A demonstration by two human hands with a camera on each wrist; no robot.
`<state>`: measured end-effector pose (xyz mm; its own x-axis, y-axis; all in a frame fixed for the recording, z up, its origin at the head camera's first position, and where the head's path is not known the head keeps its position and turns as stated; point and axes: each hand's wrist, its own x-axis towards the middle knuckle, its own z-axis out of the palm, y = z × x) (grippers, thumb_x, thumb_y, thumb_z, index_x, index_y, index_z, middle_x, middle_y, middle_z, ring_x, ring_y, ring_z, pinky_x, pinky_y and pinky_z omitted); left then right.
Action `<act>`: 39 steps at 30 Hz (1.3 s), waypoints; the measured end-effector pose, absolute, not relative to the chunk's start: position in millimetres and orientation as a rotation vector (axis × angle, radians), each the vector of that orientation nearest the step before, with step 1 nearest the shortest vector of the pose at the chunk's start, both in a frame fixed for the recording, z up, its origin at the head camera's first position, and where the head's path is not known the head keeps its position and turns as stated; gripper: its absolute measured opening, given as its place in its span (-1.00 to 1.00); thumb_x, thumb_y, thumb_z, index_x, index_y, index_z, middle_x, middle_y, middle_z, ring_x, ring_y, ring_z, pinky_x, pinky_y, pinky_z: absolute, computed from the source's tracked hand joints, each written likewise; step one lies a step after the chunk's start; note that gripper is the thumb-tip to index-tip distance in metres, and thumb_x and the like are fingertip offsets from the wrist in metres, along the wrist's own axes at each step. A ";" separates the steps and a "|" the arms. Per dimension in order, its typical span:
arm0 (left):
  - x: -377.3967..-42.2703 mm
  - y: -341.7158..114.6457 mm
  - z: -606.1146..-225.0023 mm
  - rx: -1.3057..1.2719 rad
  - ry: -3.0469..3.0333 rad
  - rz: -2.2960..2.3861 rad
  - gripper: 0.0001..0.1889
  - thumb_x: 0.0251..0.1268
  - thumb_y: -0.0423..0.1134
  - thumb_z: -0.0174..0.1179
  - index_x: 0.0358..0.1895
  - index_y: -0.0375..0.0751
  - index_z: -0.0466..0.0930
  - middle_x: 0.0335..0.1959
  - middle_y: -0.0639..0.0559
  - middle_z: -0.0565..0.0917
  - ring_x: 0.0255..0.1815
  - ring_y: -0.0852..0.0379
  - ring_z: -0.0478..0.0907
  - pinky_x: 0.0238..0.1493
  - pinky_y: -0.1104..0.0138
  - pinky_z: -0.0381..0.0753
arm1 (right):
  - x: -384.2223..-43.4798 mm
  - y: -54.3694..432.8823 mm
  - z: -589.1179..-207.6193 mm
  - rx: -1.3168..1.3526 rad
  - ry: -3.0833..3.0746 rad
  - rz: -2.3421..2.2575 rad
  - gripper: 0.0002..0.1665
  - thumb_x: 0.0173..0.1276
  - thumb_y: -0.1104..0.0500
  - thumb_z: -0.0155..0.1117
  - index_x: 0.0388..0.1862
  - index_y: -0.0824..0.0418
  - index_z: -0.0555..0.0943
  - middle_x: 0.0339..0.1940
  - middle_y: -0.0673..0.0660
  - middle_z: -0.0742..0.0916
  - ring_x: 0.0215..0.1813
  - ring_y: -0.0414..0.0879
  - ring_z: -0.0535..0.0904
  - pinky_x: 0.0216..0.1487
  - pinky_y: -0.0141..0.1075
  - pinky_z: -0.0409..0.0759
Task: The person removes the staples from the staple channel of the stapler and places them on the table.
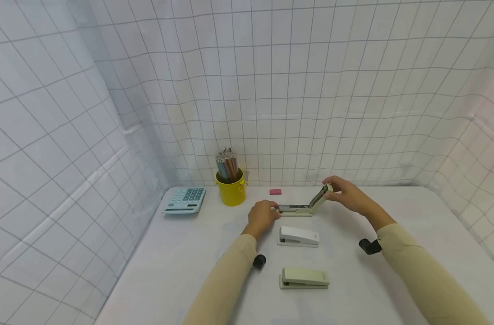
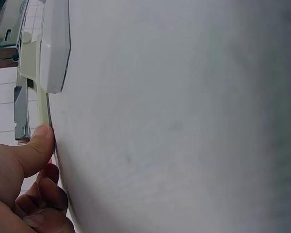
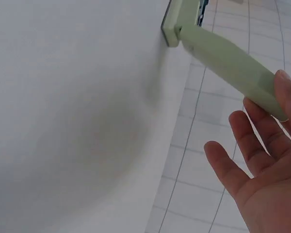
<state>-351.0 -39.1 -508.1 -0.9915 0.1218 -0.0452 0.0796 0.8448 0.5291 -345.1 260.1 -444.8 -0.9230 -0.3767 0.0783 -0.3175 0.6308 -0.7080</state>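
A pale green stapler (image 1: 295, 214) lies swung open at the back of the table, its lid tilted up to the right and its metal magazine exposed. My left hand (image 1: 260, 216) holds the left end of its base; in the left wrist view the thumb (image 2: 42, 141) presses on that end. With thumb and forefinger, my right hand (image 1: 350, 196) pinches the tip of the raised lid (image 3: 233, 63), the other fingers spread apart. Just in front lies a white stapler (image 1: 298, 236), closed. Nearer still is a second pale green stapler (image 1: 304, 278), also closed.
Behind the open stapler lies a small pink box (image 1: 275, 192). A yellow bucket (image 1: 232, 194) full of pencils or pens stands to its left, with a light blue calculator (image 1: 185, 201) farther left. Grid-patterned curtains (image 1: 279, 113) border the white table (image 1: 169, 262).
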 end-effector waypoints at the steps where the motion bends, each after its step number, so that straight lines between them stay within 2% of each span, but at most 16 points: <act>1: -350.7 -38.9 -508.0 0.161 2.941 0.840 -0.69 0.30 -0.12 0.40 0.09 0.03 0.76 0.12 0.05 0.73 0.17 -0.06 0.62 0.15 0.03 0.57 | -343.9 266.0 -447.0 -0.575 2.767 -1.175 -0.50 0.54 0.06 0.24 0.35 0.19 0.44 0.21 0.24 0.62 0.25 0.20 0.50 0.17 0.15 0.49; 9: -349.8 -38.0 -509.6 0.175 2.964 0.831 -0.69 0.30 -0.12 0.40 0.09 0.02 0.76 0.11 0.05 0.73 0.16 -0.06 0.63 0.12 0.01 0.58 | -333.0 297.9 -462.9 -0.513 2.772 -1.058 -0.47 0.49 0.05 0.29 0.30 0.32 0.50 0.19 0.31 0.67 0.22 0.23 0.59 0.12 0.10 0.57; 15: -350.0 -38.2 -509.8 0.165 2.947 0.833 -0.68 0.30 -0.12 0.40 0.11 0.01 0.75 0.12 0.04 0.73 0.16 -0.07 0.62 0.15 0.01 0.57 | -331.4 304.2 -474.6 -0.512 2.774 -0.978 -0.45 0.48 0.09 0.30 0.31 0.36 0.51 0.17 0.35 0.68 0.17 0.25 0.63 0.12 0.10 0.57; 22: -350.0 -37.3 -507.1 0.164 2.951 0.835 -0.69 0.32 -0.12 0.39 0.10 0.00 0.75 0.09 0.05 0.74 0.13 -0.06 0.63 0.13 0.02 0.57 | -331.7 290.1 -455.0 -0.475 2.944 -0.886 -0.39 0.50 0.03 0.27 0.35 0.40 0.48 0.27 0.45 0.59 0.25 0.38 0.53 0.14 0.23 0.51; 26: -349.8 -37.8 -508.6 0.144 2.952 0.840 -0.69 0.30 -0.14 0.40 0.09 0.00 0.75 0.09 0.04 0.74 0.13 -0.06 0.63 0.13 0.02 0.57 | -332.1 261.8 -444.5 -0.451 3.033 -0.924 -0.48 0.54 0.03 0.22 0.27 0.38 0.53 0.02 0.36 0.68 -0.08 0.17 0.66 -0.11 0.04 0.61; 29: -350.0 -37.8 -509.2 0.141 2.947 0.843 -0.69 0.29 -0.14 0.41 0.08 0.00 0.75 0.08 0.04 0.74 0.12 -0.05 0.63 0.13 0.03 0.57 | -332.6 234.9 -441.8 -0.484 2.949 -1.028 -0.55 0.54 0.05 0.21 0.23 0.35 0.55 -0.15 0.26 0.71 -0.30 0.02 0.68 -0.30 -0.15 0.59; 39: -350.9 -36.6 -508.0 0.125 2.917 0.888 -0.72 0.30 -0.15 0.41 0.06 -0.01 0.76 0.04 0.05 0.75 0.08 0.00 0.63 0.14 0.04 0.57 | -352.1 167.8 -454.3 -0.437 2.774 -1.089 -0.67 0.48 0.13 0.22 0.04 0.34 0.67 -0.28 0.20 0.72 -0.48 -0.14 0.53 -0.39 -0.28 0.51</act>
